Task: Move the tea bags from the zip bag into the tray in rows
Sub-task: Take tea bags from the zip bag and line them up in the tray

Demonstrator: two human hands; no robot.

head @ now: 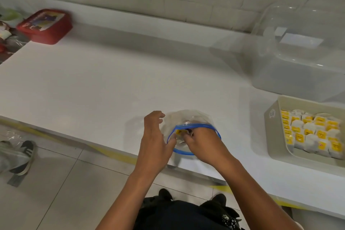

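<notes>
While the right hand (202, 141) reaches into the mouth of the clear plastic zip bag with the blue zipper rim (188, 117), its fingers curl around a white tea bag with a yellow tag (180, 133) just inside the opening. Left hand (155, 136) holds the bag's near edge, thumb pressed on the blue rim and the other fingers loosely spread above the plastic. This bag sits near the front edge of the white table (93, 80). Well off to the right on the same surface lies the beige rectangular plastic tray (273, 127), already holding rows of white tea bags with yellow tags (313, 132) set side by side. Behind the tray stands a clear plastic box (298, 52). At the far left of the table rests a red lidded container (44, 26).
</notes>
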